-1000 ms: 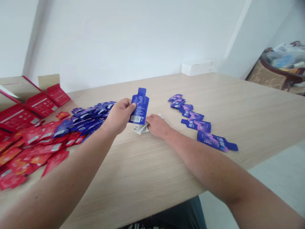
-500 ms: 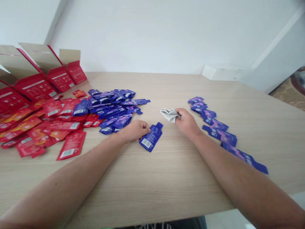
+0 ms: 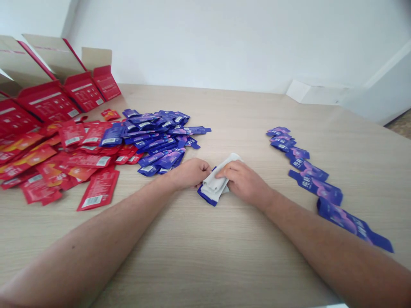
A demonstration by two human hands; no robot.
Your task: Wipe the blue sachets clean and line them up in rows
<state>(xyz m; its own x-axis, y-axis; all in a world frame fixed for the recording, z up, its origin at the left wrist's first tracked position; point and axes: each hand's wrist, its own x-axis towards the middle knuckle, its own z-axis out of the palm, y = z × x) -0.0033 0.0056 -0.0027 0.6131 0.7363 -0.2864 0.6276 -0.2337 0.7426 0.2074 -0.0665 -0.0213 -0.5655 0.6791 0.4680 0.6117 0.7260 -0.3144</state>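
Observation:
My left hand is closed, pinching the left edge of a blue pouch at the middle of the table. A folded white cloth lies over most of that pouch, leaving its lower end and a little of its edge in sight. On the cloth rests my right hand, its fingers gripping and pressing it against the pouch. Left of my hands is a heap of blue pouches. A staggered row of blue pouches, purple pictures upward, runs down the right side.
Many red pouches are piled at the left, touching the blue heap. Behind them stand several open red boxes with raised flaps. A white box sits against the wall at the back right of the wooden table.
My right hand has brought the cloth left and down onto the pouch, covering its printed back. The left hand keeps its pinch on the pouch. The view has shifted slightly.

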